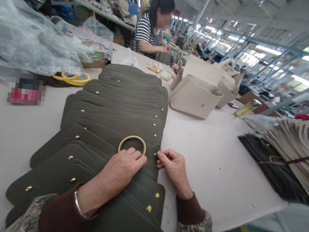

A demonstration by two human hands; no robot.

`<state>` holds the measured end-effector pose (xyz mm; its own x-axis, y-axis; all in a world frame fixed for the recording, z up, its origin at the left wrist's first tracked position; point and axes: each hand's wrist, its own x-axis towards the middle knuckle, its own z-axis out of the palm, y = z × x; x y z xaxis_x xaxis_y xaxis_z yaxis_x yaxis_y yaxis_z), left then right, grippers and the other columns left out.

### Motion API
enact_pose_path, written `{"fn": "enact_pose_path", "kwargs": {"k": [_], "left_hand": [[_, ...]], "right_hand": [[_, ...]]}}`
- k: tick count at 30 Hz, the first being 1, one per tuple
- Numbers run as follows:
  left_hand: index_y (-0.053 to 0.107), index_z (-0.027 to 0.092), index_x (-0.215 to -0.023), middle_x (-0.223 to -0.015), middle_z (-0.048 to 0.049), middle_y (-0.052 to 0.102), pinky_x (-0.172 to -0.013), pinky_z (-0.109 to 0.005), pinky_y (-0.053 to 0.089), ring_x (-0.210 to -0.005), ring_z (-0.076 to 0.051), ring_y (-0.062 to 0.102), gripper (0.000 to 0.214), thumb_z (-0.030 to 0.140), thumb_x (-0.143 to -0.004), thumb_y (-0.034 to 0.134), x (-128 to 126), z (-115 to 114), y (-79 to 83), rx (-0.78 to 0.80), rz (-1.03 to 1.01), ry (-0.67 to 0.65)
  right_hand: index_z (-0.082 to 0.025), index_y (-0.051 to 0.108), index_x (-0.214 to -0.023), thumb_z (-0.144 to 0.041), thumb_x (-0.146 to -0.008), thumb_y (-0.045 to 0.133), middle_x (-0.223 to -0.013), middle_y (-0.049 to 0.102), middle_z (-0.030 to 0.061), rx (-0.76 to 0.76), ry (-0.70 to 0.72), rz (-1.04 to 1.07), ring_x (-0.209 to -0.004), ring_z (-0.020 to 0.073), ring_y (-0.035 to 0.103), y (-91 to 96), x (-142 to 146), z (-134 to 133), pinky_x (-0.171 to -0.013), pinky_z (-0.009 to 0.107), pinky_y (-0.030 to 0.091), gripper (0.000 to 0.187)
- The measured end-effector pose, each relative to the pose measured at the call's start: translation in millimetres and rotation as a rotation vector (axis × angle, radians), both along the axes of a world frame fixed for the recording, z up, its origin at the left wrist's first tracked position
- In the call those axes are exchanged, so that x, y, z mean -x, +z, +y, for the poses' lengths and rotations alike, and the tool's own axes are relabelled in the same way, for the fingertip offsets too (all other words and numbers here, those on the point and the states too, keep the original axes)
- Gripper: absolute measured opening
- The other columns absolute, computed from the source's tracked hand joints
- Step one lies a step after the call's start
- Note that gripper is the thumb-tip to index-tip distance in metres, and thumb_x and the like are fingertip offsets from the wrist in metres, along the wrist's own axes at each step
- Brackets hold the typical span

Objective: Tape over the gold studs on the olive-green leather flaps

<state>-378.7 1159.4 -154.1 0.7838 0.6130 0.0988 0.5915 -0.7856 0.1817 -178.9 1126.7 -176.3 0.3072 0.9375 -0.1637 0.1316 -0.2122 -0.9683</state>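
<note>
A narrow roll of yellow tape [133, 137] stands on edge above the dark green panels, and my left hand [125, 166] is closed on its lower side. My right hand [173, 168] is at the panels' right edge, thumb and forefinger pinched right beside a small gold stud [155, 154]; whatever lies between the fingertips is too small to make out. Under both hands, the dark green panels [111, 107] overlap in a long fanned row, with gold studs along both sides. Small yellow tape pieces [148, 208] stick to the nearer panels at the right.
Beige bags [195, 98] stand at the back right, near bags of small gold parts [154, 67]. Tied stacks of beige and dark pieces [301, 147] lie at the right edge. More yellow tape rolls [76, 79] and plastic sheeting [27, 30] are at left. A co-worker [150, 30] stands across the table.
</note>
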Motion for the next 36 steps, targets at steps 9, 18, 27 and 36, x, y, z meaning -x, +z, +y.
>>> {"fn": "enact_pose_path", "kwargs": {"k": [9, 18, 27, 36], "left_hand": [[0.058, 0.019, -0.093, -0.093, -0.0028, 0.062, -0.076, -0.037, 0.052, -0.088, -0.022, 0.057, 0.008, 0.018, -0.094, 0.050, 1, 2, -3.9, 0.035, -0.019, 0.007], [0.060, 0.018, -0.092, -0.091, -0.0040, 0.062, -0.074, -0.033, 0.048, -0.086, -0.022, 0.055, 0.009, 0.016, -0.093, 0.050, 1, 3, 0.8, -0.017, 0.014, -0.007], [0.059, 0.019, -0.090, -0.090, -0.0028, 0.063, -0.071, -0.032, 0.047, -0.084, -0.021, 0.055, 0.008, 0.014, -0.092, 0.053, 1, 3, -1.8, -0.020, -0.038, -0.005], [0.059, 0.019, -0.091, -0.091, -0.0036, 0.063, -0.073, -0.034, 0.049, -0.086, -0.022, 0.056, 0.009, 0.014, -0.092, 0.052, 1, 3, -1.7, 0.013, -0.051, 0.011]], "right_hand": [[-0.017, 0.070, -0.071, -0.030, -0.079, 0.060, -0.057, 0.064, -0.0007, -0.116, 0.105, -0.423, -0.048, 0.0123, 0.056, 0.4, 7, -2, -0.048, 0.022, 0.044, 0.018], [-0.019, 0.067, -0.079, -0.032, -0.078, 0.062, -0.059, 0.066, -0.0008, -0.006, 0.066, -0.520, -0.050, 0.0144, 0.060, -2.1, 7, 5, -0.050, 0.024, 0.049, 0.014], [-0.017, 0.066, -0.081, -0.041, -0.080, 0.066, -0.062, 0.067, 0.0009, -0.023, 0.014, -0.156, -0.052, 0.0138, 0.062, -3.2, 2, -12, -0.051, 0.024, 0.053, 0.025], [-0.019, 0.072, -0.081, -0.025, -0.088, 0.056, -0.077, 0.072, 0.0057, -0.267, 0.100, -0.768, -0.069, 0.0190, 0.065, -6.7, 15, -3, -0.068, 0.029, 0.048, 0.018]]}}
